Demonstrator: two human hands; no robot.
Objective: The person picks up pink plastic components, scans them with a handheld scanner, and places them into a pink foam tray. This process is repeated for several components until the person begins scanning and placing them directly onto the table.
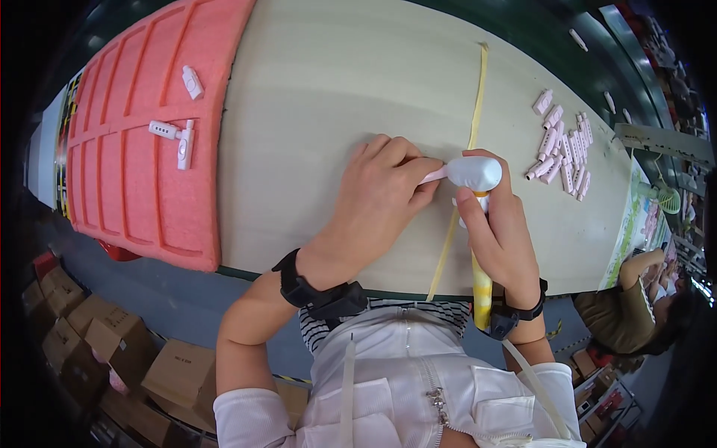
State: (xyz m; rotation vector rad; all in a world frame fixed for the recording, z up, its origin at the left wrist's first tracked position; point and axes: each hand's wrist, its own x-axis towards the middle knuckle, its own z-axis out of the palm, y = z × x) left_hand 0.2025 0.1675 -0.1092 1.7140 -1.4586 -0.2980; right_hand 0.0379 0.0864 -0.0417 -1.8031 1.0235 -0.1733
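Note:
My left hand (381,187) is closed on a small pale pink piece (432,176), most of it hidden by the fingers. Its visible end points right and meets a small mallet's rounded, white-covered head (476,173). My right hand (497,231) is wrapped around the mallet just below that head. Below the hand shows the mallet's yellow handle (482,287), running down toward my wrist. Both hands are over the middle of the pale worktable (321,97).
Right of my hands lies a loose group of pale pink handheld units (565,153). At left, a red padded, sectioned foam tray (134,179) bears three similar units (184,145). Yellow tape (478,97) crosses the tabletop. Another person (624,313) is at far right; cardboard boxes (179,381) stand lower left.

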